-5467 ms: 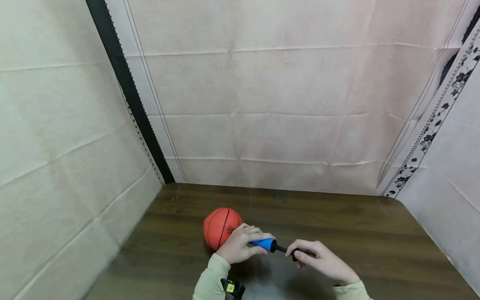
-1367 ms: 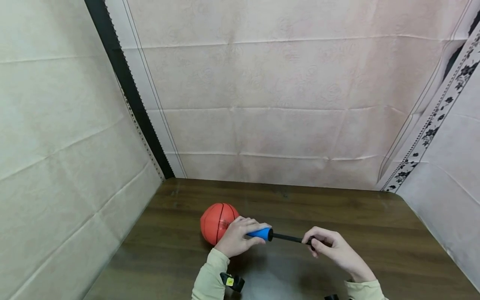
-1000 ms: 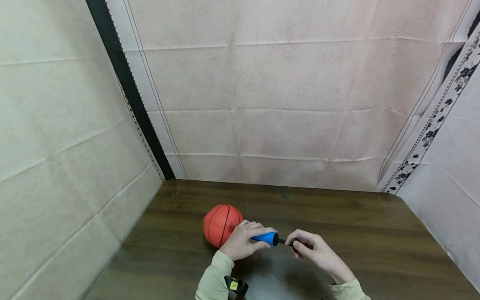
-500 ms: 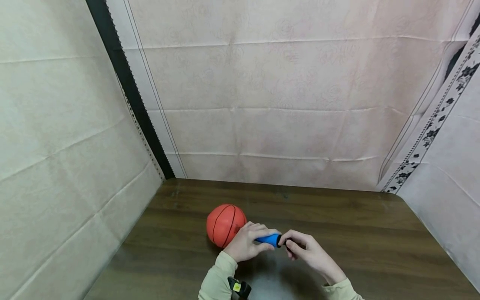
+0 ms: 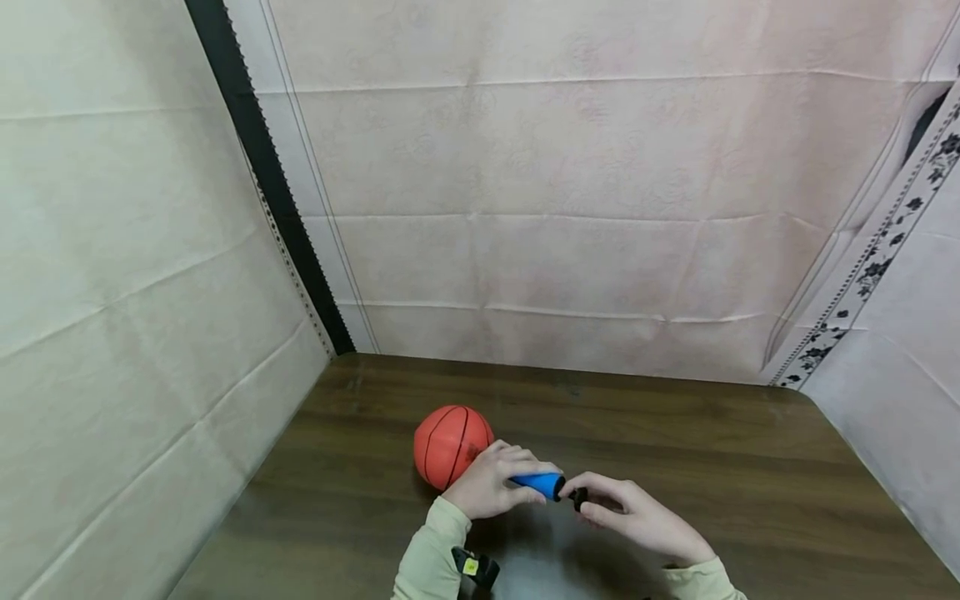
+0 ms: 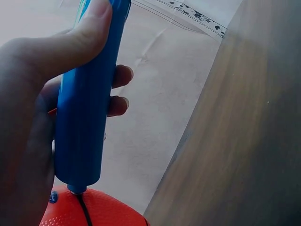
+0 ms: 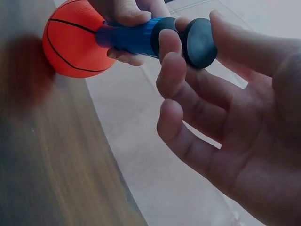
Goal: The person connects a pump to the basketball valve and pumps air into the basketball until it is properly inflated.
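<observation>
A blue ball pump [image 5: 542,483] lies in my left hand [image 5: 501,481], its fingers and thumb wrapped round the barrel. The pump's narrow end meets an orange-red toy basketball [image 5: 447,446], best seen in the left wrist view; any needle is hidden. At the other end sits the black round handle [image 7: 201,43], pushed close up to the barrel. My right hand [image 5: 637,515] has its thumb and curled fingers around this handle, the grip looking loose. In the right wrist view the lower fingers [image 7: 170,115] curl free of the pump.
A brown wood-grain table [image 5: 712,467] carries the ball. Pale cloth walls [image 5: 585,208] enclose it at the back and on both sides, with a dark strip [image 5: 277,192] at the left corner. A wrist camera [image 5: 480,570] sits on the left sleeve.
The black rod was drawn out to the right, then pushed back left into the barrel. Now it is fully in, and the right fingers have loosened. The ball shifted slightly right.
</observation>
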Demonstrator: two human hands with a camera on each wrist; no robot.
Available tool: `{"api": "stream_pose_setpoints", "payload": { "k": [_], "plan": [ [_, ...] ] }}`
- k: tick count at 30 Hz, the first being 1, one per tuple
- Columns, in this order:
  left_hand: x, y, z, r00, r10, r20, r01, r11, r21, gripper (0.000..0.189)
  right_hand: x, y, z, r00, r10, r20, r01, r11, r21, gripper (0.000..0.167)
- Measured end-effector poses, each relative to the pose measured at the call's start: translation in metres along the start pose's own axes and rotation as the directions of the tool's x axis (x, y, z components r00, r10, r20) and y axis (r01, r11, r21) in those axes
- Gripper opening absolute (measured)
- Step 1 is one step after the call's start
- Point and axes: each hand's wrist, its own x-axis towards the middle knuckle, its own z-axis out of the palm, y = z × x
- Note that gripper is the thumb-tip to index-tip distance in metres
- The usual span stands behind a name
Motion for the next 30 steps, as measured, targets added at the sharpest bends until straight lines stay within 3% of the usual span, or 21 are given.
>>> {"api": "stream_pose_setpoints", "payload": {
  "k": [6,12,18,25,30],
  "plan": [
    [-0.001,0.000,-0.004,0.998,-0.047,0.037,0.048,0.998,-0.049,0.044,-0.003,-0.003,-0.003,0.998,-0.066,0.001,0.066,0.998,-0.020,0.027],
    [-0.005,-0.004,-0.013,0.999,-0.043,-0.015,0.042,0.998,-0.049,0.043,-0.016,-0.007,-0.015,0.993,-0.108,-0.052,0.111,0.991,0.068,0.030],
    [-0.010,-0.008,-0.024,0.993,-0.069,-0.093,0.067,0.997,-0.027,0.042,-0.031,-0.011,-0.028,0.950,-0.264,-0.169,0.285,0.951,0.118,0.036],
    [-0.010,-0.008,-0.023,0.991,-0.101,-0.093,0.101,0.995,-0.002,0.043,-0.032,-0.009,-0.027,0.956,-0.148,-0.253,0.172,0.982,0.078,0.029],
    [-0.009,-0.006,-0.019,0.988,-0.135,-0.073,0.137,0.990,0.020,0.044,-0.025,-0.005,-0.023,0.959,-0.166,-0.231,0.193,0.976,0.098,0.028]
  ]
}}
